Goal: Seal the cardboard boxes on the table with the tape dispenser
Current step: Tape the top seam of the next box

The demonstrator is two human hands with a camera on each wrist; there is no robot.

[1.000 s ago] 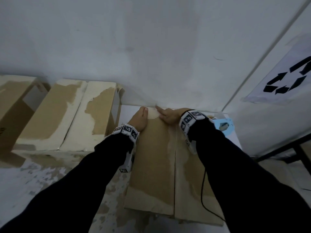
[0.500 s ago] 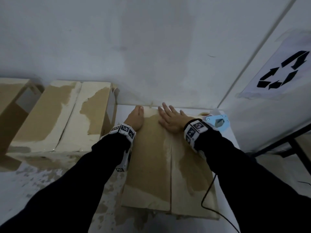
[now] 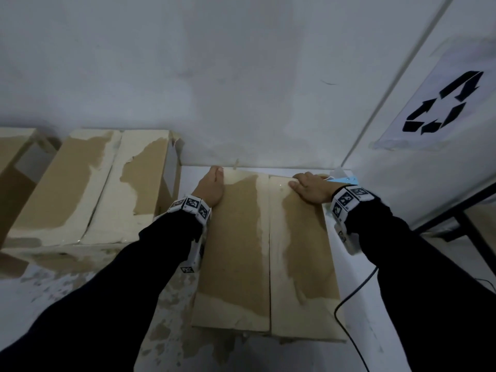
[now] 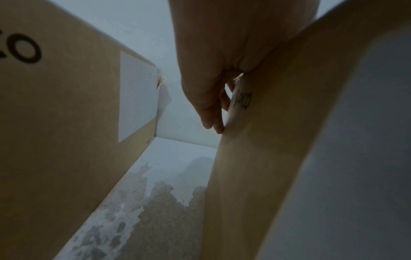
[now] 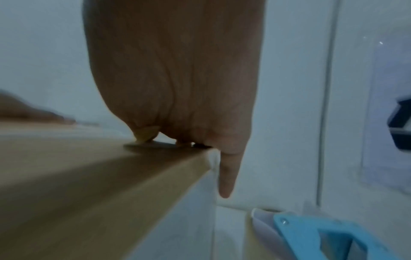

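- as the box (image 3: 233, 251) lies lengthwise away from the person, both hands flank its far end.
- left hand (image 3: 210, 187) and right hand (image 3: 311, 187) press it straight-fingered, gripping nothing.
- dispenser (image 3: 346, 179) lies just beyond the right hand, nearer it.

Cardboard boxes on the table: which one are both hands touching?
The rightmost box, directly ahead. The left hand and right hand rest on its far corners; the middle box and leftmost box go untouched.
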